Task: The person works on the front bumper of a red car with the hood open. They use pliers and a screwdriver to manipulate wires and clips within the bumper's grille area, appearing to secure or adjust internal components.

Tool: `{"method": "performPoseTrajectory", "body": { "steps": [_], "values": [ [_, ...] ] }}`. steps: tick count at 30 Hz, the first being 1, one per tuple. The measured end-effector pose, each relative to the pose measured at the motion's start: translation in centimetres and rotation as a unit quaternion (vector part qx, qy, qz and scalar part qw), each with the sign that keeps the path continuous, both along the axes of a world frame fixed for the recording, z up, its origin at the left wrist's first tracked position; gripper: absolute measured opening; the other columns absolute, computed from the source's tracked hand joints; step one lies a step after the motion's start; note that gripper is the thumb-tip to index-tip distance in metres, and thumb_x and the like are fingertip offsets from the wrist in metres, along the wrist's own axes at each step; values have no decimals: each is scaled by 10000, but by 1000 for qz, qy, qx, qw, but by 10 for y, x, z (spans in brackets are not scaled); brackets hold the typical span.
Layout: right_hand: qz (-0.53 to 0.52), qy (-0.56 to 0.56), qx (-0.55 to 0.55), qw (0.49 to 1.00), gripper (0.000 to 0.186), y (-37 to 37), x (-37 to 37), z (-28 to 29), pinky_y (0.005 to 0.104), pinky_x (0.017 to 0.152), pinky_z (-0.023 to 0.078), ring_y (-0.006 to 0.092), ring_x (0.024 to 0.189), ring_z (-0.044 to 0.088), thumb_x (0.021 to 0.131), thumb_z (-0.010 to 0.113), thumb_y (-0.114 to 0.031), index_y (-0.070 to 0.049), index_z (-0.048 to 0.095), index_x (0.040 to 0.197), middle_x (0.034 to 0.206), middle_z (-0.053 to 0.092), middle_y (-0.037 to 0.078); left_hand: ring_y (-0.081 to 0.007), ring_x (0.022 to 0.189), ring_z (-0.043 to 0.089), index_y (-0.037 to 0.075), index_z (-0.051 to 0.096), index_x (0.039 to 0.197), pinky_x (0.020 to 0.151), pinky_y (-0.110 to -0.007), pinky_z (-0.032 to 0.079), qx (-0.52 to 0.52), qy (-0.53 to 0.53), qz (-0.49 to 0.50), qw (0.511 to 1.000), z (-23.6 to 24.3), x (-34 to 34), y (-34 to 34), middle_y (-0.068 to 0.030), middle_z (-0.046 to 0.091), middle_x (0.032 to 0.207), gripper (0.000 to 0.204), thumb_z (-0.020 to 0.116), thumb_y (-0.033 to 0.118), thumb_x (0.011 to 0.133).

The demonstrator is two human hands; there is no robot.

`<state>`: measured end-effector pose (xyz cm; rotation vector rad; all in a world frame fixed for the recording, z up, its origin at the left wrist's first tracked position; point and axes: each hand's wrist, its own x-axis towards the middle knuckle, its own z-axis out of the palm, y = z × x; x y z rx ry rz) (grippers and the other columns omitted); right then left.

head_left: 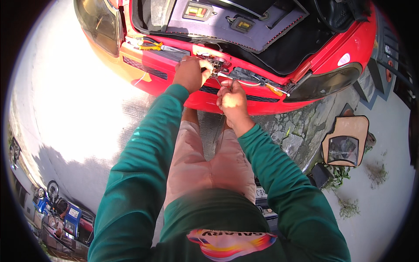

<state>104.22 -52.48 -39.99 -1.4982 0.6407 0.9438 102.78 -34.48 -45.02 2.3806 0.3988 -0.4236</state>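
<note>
At the red car's front edge, my left hand has its thumb and fingers closed at the metal latch mechanism. What lies between those fingertips is too small to make out. Just to the right and nearer to me, my right hand pinches a thin dark cable, which runs up toward the latch and hangs down below the hand. Pliers with yellow and black handles lie on the ledge left of my hands. On the right of the ledge rests a screwdriver with a yellow handle.
The red car's open front compartment holds a purple-grey panel. Dark-covered headlights flank the bumper. A tan mat stands on the right by some plants. A blue vehicle is at the far lower left.
</note>
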Motion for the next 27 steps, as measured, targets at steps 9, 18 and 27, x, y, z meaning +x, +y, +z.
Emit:
{"method": "performPoseTrajectory", "body": {
  "steps": [9, 18, 27],
  "values": [
    [61, -167, -62, 982, 106, 0, -21, -13, 247, 648, 460, 50, 733, 532, 998, 546, 22, -24, 639, 1023, 800, 592, -25, -398, 1145, 647, 131, 821, 1034, 1010, -514, 540, -47, -3, -6, 999, -6, 1, 5, -134, 773, 1083, 162, 801, 209, 893],
    [40, -221, -33, 974, 117, 1, -19, -13, 248, 597, 455, 37, 671, 540, 1000, 584, 54, -30, 659, 1032, 808, 619, -25, -397, 1116, 649, 124, 829, 1024, 1014, -489, 534, -91, -20, 16, 996, -19, 6, 12, -145, 776, 1041, 162, 814, 194, 879],
    [165, -374, -143, 901, 239, -3, -12, -2, 288, 675, 513, 125, 723, 623, 927, 636, 72, -12, 789, 1089, 940, 682, 60, -391, 971, 698, 161, 837, 960, 966, -482, 550, -81, -66, 16, 994, -23, 6, 13, -129, 777, 946, 120, 823, 231, 864]
  ]
}}
